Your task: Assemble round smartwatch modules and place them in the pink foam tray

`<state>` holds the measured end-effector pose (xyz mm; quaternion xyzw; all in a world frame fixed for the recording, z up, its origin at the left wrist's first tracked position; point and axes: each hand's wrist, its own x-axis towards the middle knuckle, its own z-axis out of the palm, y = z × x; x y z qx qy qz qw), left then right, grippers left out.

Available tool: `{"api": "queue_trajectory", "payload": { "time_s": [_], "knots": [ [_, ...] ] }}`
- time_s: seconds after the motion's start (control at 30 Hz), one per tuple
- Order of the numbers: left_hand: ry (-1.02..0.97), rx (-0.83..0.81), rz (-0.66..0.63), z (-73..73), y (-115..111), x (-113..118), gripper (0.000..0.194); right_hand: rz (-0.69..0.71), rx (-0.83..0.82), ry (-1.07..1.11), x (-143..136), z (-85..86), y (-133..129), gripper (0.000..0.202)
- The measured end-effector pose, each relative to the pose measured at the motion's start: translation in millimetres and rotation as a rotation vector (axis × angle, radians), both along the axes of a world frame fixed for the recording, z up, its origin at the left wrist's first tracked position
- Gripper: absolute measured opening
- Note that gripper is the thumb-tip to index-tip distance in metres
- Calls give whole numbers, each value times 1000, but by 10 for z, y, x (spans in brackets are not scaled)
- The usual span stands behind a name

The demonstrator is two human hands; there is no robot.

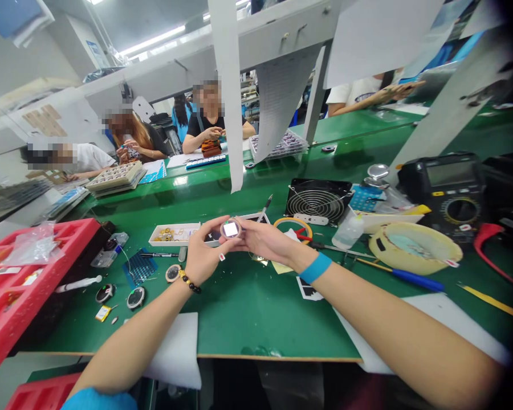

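Both hands hold a round watch case (231, 229) up over the green bench, its face toward me and a white square lit on it. My left hand (200, 253) is closed on its left and lower edge, the thumb underneath. My right hand (267, 240) grips the opposite side, with some fingertips hidden behind the case. Near my left wrist lies a gold-rimmed watch case (173, 273). Farther left are a silver-rimmed watch case (135, 297), a dark watch case (105, 293) and a small yellow-and-silver battery (103, 312). Behind my hands stands a white tray (157, 234) of gold-coloured parts.
At left is a red compartment tray (83, 239). To the right are a fan (318, 199), tape roll (310, 228), clear bottle (347, 232), blue-handled screwdriver (416, 280), cream bowl (378, 259) and multimeter (442, 182). Several people sit across the bench. A white strip (228, 114) hangs ahead.
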<state>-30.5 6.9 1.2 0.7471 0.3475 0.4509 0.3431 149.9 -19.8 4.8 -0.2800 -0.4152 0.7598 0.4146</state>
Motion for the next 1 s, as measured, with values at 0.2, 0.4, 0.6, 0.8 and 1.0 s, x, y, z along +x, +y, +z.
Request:
{"api": "queue_trajectory", "payload": {
  "time_s": [0.2,0.4,0.6,0.8,1.0],
  "knots": [
    [-7,32,-3,-8,13,1,54,10,4,-2,14,-2,9,53],
    [-29,39,-31,-20,7,-1,55,19,15,-11,25,-34,27,54],
    [-11,0,-16,0,47,-4,53,-8,37,-18,0,-59,34,58],
    [8,46,14,-31,77,-8,50,-42,82,-76,-55,-10,-1,58],
    [45,189,17,-38,51,-16,45,-177,158,-222,-157,13,-54,51]
  ]
}}
